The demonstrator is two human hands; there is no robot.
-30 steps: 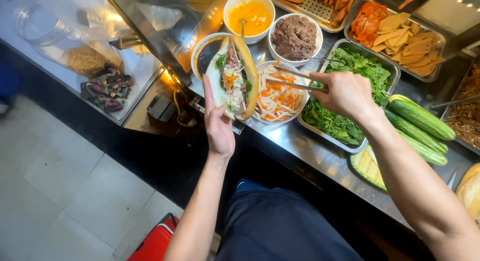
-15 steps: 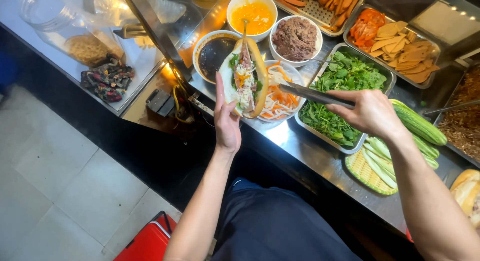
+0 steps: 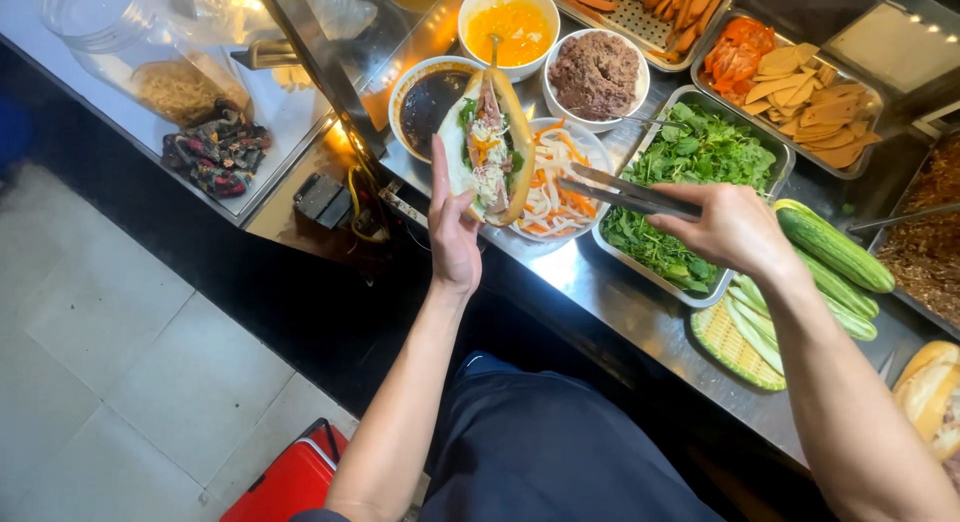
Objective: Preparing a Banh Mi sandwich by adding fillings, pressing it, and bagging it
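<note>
the steel tabletop [image 3: 590,282] stretches under both hands, its trays and bowls crowded just beyond the fingers, likely so every filling lies within easy reach. beyond the right fingers sits the tray of green herbs [image 3: 690,172], with whole cucumbers [image 3: 830,247] off to their outer side. the split baguette sandwich [image 3: 490,157] rests in the left hand [image 3: 452,232], cradled from below with the cut side facing up, probably so the filling stays in; its long axis runs away from the person, far tip pointing toward the bowl of dark sauce [image 3: 430,97] and the orange sauce bowl [image 3: 517,27]. the right hand [image 3: 735,227] is closed around metal tongs [image 3: 625,192], whose nearly closed tips reach toward the sandwich over the bowl of pickled carrot shreds [image 3: 555,187].
</note>
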